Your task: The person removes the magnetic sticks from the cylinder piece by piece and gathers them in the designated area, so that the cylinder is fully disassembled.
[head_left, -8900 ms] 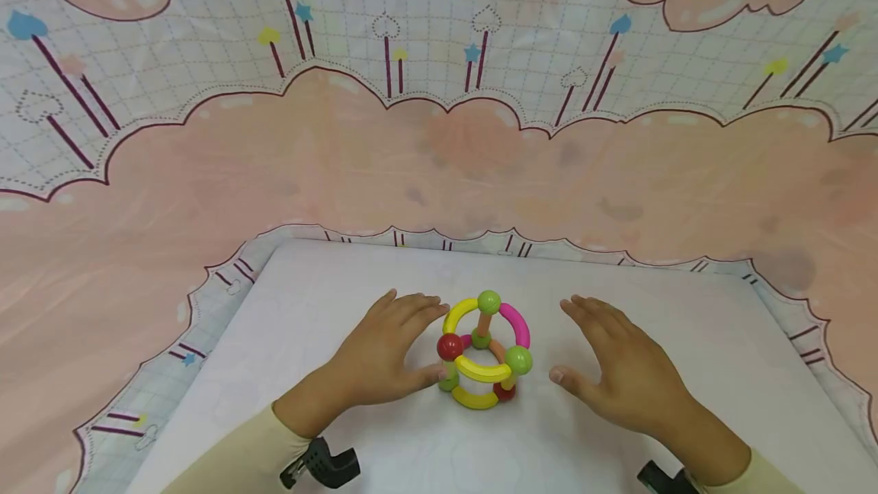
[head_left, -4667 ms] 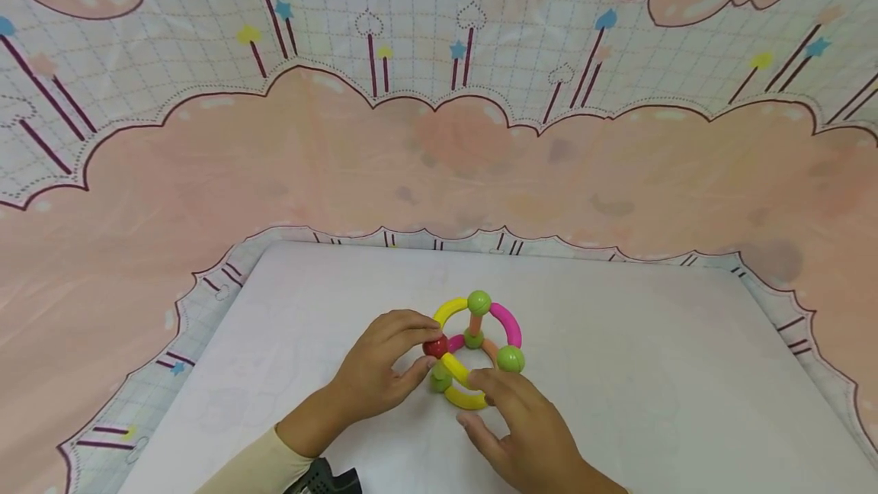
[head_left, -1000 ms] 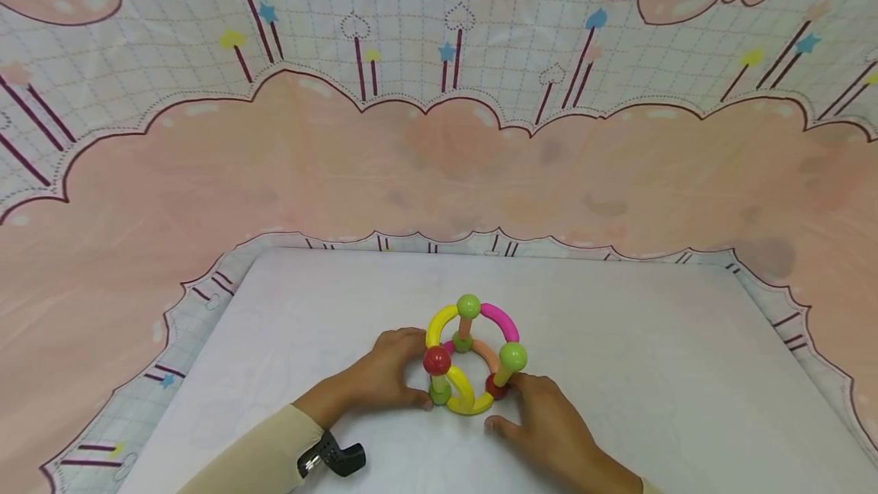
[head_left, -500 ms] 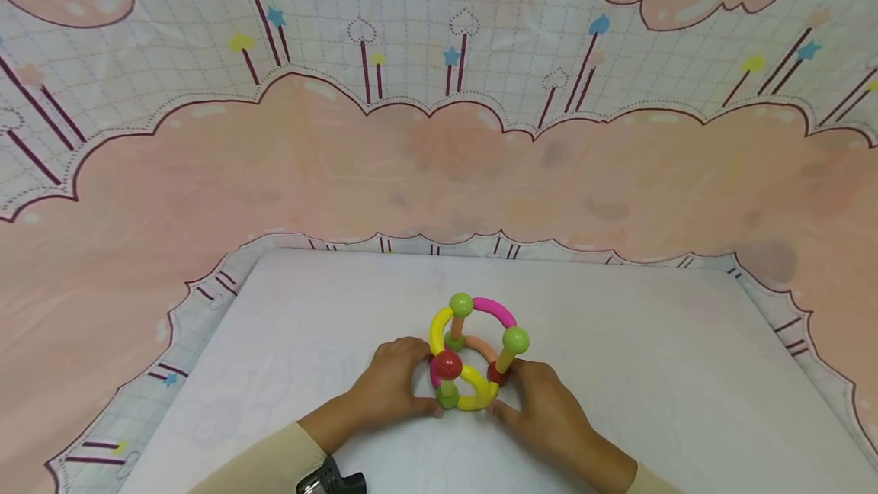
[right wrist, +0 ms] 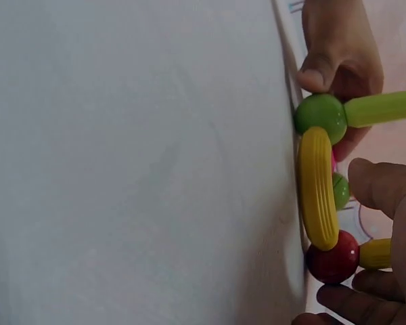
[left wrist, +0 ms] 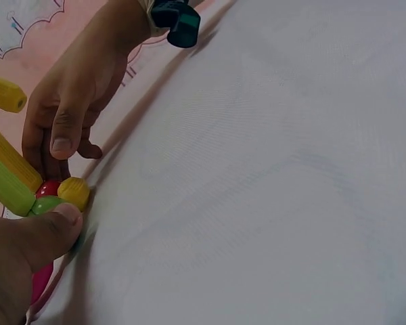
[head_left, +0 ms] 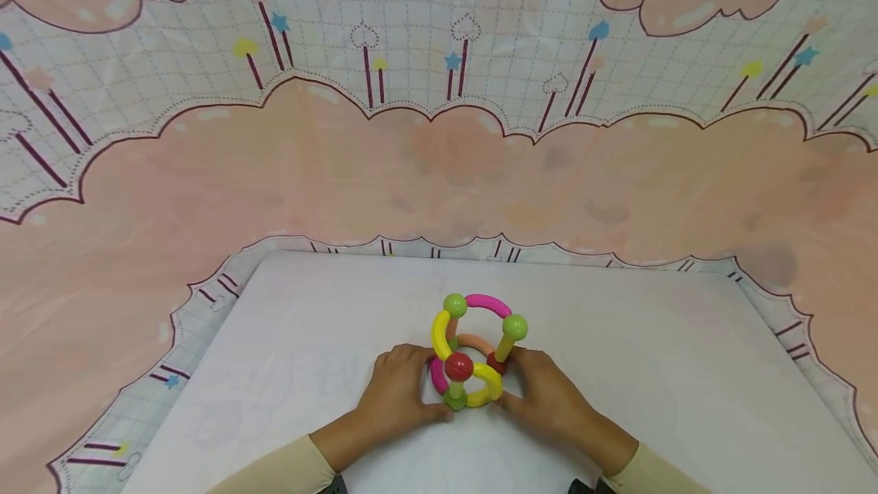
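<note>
A two-tier frame of magnetic rods and balls [head_left: 439,338] stands on the white tabletop between my hands. Curved yellow, pink and orange rods join its green and red balls. From the front upper red ball [head_left: 459,366], a curved yellow rod [head_left: 488,380] slants down towards the lower ring. My left hand [head_left: 394,395] holds the frame's left side, thumb on a lower green ball [right wrist: 321,116]. On the right, my right hand [head_left: 549,395] curls round the lower red ball [right wrist: 333,257]; its thumb looks apart from the frame in the right wrist view.
The white tabletop [head_left: 329,296] stretches around the frame. A patterned peach-and-white cloth [head_left: 343,174] hangs behind it and shows past its edges. Dark wrist cameras [head_left: 590,486] sit at both wrists.
My right hand has come in from apart to hold the frame. The upper front yellow rod has dropped from level. In the last second, the frame has turned counter-clockwise seen from above.
</note>
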Available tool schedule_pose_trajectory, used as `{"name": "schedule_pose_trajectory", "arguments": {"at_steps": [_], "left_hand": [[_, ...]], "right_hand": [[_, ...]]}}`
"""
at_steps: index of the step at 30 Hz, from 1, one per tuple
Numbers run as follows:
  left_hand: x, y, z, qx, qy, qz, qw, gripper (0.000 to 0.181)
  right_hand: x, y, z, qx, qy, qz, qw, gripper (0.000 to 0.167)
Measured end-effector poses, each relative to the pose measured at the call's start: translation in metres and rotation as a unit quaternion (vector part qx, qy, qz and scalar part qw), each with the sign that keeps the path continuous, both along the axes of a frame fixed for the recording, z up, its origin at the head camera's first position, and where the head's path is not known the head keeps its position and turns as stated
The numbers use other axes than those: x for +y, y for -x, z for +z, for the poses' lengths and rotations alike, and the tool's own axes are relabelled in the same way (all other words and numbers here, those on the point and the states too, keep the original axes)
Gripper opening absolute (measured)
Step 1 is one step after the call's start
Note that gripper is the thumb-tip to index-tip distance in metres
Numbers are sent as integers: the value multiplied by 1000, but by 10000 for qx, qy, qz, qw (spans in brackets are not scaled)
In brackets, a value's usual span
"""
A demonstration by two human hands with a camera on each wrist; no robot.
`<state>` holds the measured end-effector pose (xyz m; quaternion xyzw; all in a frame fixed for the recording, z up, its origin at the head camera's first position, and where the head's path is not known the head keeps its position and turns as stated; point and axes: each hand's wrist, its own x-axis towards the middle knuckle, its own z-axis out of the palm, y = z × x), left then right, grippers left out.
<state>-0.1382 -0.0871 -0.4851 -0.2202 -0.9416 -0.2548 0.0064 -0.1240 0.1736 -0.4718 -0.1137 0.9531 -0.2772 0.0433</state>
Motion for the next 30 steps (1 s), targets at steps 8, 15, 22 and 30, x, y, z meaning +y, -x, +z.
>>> {"name": "schedule_pose_trajectory", "arguments": {"at_steps": [8, 15, 22, 30], "left_hand": [[-8, -2, 6, -462, -41, 3, 9989, 91], [-24, -7, 35, 367, -666, 27, 9971, 70], [-25, -9, 67, 1771, -1244, -1116, 9699, 56], [-4, -8, 84, 1921, -817, -1936, 9586, 50]], "right_hand": [[6, -9, 6, -127, -119, -392, 9991, 77], [13, -28, 32, 187, -84, -851, 9962, 38], [10, -45, 54, 864, 237, -314, 9955, 32], [-2, -45, 59, 1908, 596, 678, 9775, 45]]}}
